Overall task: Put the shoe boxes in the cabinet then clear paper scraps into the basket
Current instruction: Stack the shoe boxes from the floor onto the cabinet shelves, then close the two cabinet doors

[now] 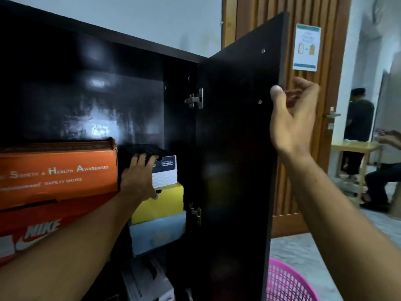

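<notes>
The dark cabinet (108,83) stands open in front of me, with several shoe boxes stacked inside. My left hand (138,179) rests flat against the front of a black and white shoe box (165,170) on top of the right stack. Under it sit a yellow box (160,205) and a pale blue box (158,233). On the left lie an orange safety shoes box (58,172) and a red Nike box (32,233). My right hand (290,118) grips the free edge of the open cabinet door (236,148), thumb on its inner face.
A pink mesh basket (288,283) stands on the floor at the lower right, beside the door. Behind it is a wooden slatted wall (312,18) with a paper notice (306,47). Two people and a wooden table (355,148) are at the far right.
</notes>
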### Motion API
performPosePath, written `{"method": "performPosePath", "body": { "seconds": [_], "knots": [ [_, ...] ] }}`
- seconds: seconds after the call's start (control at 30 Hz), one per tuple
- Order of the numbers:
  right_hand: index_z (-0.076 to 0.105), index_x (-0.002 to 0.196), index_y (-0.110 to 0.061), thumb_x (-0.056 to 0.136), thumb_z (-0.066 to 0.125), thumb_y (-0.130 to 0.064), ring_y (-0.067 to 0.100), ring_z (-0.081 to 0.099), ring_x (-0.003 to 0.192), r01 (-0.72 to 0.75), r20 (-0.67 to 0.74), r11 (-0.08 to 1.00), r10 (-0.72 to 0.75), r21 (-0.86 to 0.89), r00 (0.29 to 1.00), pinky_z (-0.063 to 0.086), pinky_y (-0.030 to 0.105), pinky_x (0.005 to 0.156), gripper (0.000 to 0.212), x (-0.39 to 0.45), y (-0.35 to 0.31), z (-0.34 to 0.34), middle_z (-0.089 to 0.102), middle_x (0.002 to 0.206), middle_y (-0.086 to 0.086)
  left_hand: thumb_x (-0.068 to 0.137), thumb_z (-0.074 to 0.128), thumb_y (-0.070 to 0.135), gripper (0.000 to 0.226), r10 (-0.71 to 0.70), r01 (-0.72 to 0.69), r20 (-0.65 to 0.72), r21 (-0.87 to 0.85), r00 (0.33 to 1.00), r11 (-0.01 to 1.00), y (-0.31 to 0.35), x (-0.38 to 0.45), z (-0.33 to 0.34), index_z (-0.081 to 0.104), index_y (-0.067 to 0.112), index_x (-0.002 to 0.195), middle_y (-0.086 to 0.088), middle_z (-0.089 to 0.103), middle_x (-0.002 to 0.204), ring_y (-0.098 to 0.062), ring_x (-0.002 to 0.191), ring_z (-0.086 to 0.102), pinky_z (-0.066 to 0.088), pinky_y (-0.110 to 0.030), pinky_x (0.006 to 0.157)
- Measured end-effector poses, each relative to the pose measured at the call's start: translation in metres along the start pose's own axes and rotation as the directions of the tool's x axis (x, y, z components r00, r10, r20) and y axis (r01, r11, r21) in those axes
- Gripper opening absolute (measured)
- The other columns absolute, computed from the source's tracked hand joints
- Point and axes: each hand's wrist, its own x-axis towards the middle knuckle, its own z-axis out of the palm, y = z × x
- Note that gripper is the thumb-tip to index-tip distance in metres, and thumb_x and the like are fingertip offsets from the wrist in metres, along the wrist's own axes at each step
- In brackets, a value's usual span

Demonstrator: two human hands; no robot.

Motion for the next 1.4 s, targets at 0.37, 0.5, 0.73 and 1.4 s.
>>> {"method": "performPosePath", "body": {
  "seconds": [0.37, 0.5, 0.73, 1.4],
  "knots": [
    [0.060, 0.114, -0.012, 0.091, 0.063, 0.002, 0.015, 0.070, 0.092, -0.348, 0.352, 0.860, 0.216, 0.374, 0.911, 0.059, 0.032, 0.081, 0.028, 0.018, -0.040, 0.026, 0.071, 0.104, 0.002, 0.053, 0.085, 0.072, 0.136, 0.027, -0.013, 0.183, -0.077, 0.983, 0.997, -0.011, 0.006, -0.028, 0.012, 0.033, 0.161, -0.007, 0.021, 0.165, -0.032, 0.154, 0.019, 0.028, -0.051, 0.121],
    [0.064, 0.107, -0.005, 0.078, 0.073, 0.002, 0.011, 0.069, 0.080, -0.304, 0.227, 0.836, 0.221, 0.457, 0.949, 0.061, 0.037, 0.082, 0.031, -0.003, -0.060, 0.068, 0.070, 0.089, 0.002, 0.071, 0.076, 0.065, 0.112, 0.060, -0.062, -0.016, -0.209, 0.998, 0.976, -0.007, -0.011, -0.059, 0.017, 0.034, 0.161, -0.010, 0.040, 0.153, -0.034, 0.142, 0.040, 0.035, -0.044, 0.116],
    [0.056, 0.089, -0.022, 0.088, 0.071, -0.057, 0.008, 0.059, 0.073, -0.275, 0.052, 0.852, 0.282, 0.446, 0.958, 0.052, 0.030, 0.079, 0.038, -0.056, -0.106, 0.162, 0.060, 0.080, -0.008, 0.074, 0.065, 0.052, 0.058, -0.015, -0.193, -0.474, -0.387, 0.881, 0.902, -0.031, -0.068, -0.155, 0.058, 0.033, 0.129, 0.000, 0.057, 0.119, -0.024, 0.117, 0.059, 0.051, -0.044, 0.097],
    [0.056, 0.121, 0.004, 0.111, 0.039, -0.033, 0.042, 0.057, 0.121, -0.340, 0.286, 0.893, 0.257, 0.294, 0.923, 0.043, 0.049, 0.103, 0.041, -0.068, -0.122, 0.222, 0.063, 0.124, 0.026, 0.103, 0.037, 0.060, 0.062, -0.618, 0.220, -0.600, -0.603, 0.508, 0.767, -0.202, -0.245, -0.383, 0.036, 0.025, 0.153, -0.010, 0.037, 0.156, -0.024, 0.138, 0.041, 0.032, -0.030, 0.096]
  ]
}}
